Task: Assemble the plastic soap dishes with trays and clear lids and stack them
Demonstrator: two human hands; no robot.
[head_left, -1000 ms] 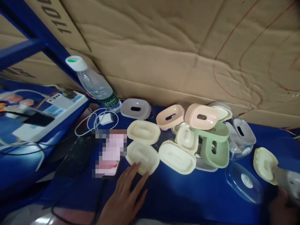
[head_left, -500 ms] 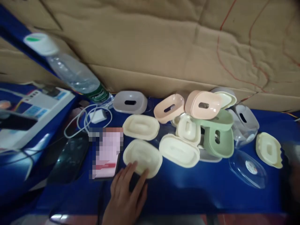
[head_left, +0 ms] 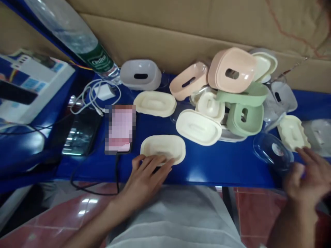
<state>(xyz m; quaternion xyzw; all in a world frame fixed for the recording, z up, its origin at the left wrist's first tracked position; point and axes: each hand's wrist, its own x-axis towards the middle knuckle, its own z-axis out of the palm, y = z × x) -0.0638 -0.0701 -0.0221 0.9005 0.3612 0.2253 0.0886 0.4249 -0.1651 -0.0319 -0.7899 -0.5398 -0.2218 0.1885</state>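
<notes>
My left hand (head_left: 151, 170) lies palm down with fingers apart, its fingertips on the near rim of a cream oval dish (head_left: 162, 143). At the right, my right hand (head_left: 310, 172) is open and slightly blurred. Its fingertips reach the near edge of a cream wavy-edged dish (head_left: 292, 131), and its thumb is beside a clear oval lid (head_left: 272, 151) with a round sticker. Two more cream oval dishes, one at the left (head_left: 155, 103) and one in the middle (head_left: 199, 127), lie behind.
Peach boxes (head_left: 232, 69), green boxes (head_left: 245, 119) and a grey box (head_left: 141, 74), all slotted, stand along the cardboard wall (head_left: 181, 41). Leftward are a water bottle (head_left: 95, 58), a charger (head_left: 104, 92), a lit phone (head_left: 120, 127), a dark phone (head_left: 81, 134) and a power strip (head_left: 38, 82).
The view has tipped downward. My left hand has shifted with the cream oval dish toward the table's front edge and slightly right. My right hand has come into clear view beside the wavy-edged dish.
</notes>
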